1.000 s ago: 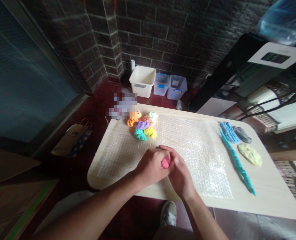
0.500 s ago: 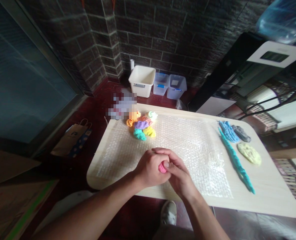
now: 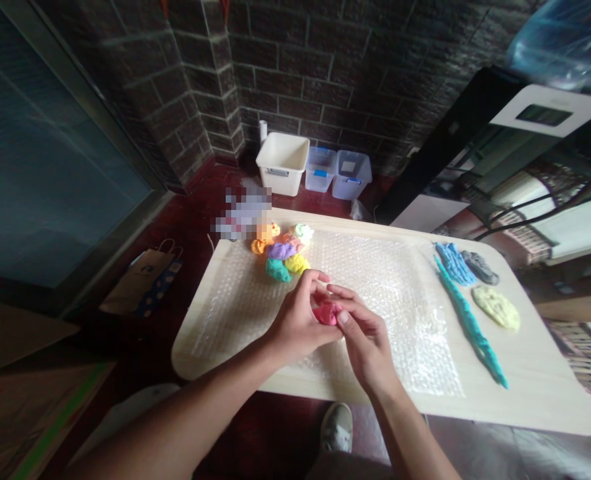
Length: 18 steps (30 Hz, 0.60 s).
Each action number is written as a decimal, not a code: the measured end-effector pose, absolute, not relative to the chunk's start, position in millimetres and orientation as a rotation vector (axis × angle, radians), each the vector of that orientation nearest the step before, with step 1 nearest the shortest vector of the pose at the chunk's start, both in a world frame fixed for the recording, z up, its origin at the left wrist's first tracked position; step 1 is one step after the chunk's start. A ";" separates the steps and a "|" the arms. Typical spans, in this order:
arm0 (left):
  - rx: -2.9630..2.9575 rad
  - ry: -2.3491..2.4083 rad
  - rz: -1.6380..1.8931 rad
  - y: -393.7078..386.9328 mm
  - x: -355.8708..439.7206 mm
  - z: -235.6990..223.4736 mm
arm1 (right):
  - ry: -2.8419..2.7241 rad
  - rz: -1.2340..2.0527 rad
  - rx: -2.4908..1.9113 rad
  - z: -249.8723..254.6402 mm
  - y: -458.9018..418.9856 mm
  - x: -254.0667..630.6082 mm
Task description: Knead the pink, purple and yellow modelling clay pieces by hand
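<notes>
Between my hands, above the near part of the table, is a small lump of pink modelling clay point(image 3: 328, 313). My left hand point(image 3: 300, 319) curls around its left side, with the thumb beneath it. On the other side my right hand point(image 3: 368, 333) pinches the lump between thumb and fingers. Just beyond the hands lie soft clay lumps: green point(image 3: 278, 269), yellow point(image 3: 297, 264), purple point(image 3: 281, 250), orange point(image 3: 261, 246) and pale green-white point(image 3: 303, 233). They rest on a sheet of bubble wrap point(image 3: 375, 280) spread over the wooden table point(image 3: 535, 393).
To the right lie a long teal clay roll point(image 3: 472, 327), blue strands point(image 3: 455, 263), a grey lump point(image 3: 480, 267) and a pale yellow one point(image 3: 496, 308). Behind the table stand a white basket point(image 3: 282, 167) and clear bins point(image 3: 351, 177). A paper bag point(image 3: 138, 280) sits on the floor.
My hands were clasped together with the clay mostly covered. Now the fingers have loosened and lifted, and more of the pink lump shows.
</notes>
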<state>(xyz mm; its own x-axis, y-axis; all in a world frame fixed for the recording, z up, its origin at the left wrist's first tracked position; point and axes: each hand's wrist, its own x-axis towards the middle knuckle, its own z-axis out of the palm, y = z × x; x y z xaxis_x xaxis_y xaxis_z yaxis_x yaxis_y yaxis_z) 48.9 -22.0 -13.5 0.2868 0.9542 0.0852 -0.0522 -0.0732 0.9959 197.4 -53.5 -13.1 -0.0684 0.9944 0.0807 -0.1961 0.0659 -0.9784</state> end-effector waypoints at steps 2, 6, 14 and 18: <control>1.433 1.005 1.025 -21.3 48.7 -13.5 | -1.145 1.182 -1.052 -16.2 -52.6 197.8; 1.547 1.058 0.897 -21.4 48.7 -9.0 | -1.188 1.057 -1.125 -18.6 -53.0 198.3; 1.569 1.079 0.774 -21.3 46.8 -2.6 | -1.147 1.278 -1.000 -21.5 -55.1 199.6; 1.615 1.038 0.744 -22.2 44.9 -1.5 | -1.109 1.351 -0.964 -19.0 -53.6 198.1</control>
<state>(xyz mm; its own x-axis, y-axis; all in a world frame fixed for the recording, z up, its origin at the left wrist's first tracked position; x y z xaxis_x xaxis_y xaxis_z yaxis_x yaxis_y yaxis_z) 44.9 -22.2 -1.5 0.4346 0.9002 -0.0290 0.2618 -0.0955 0.9604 198.1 -53.6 -19.0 -0.0828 0.9956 0.0444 -0.2371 0.0236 -0.9712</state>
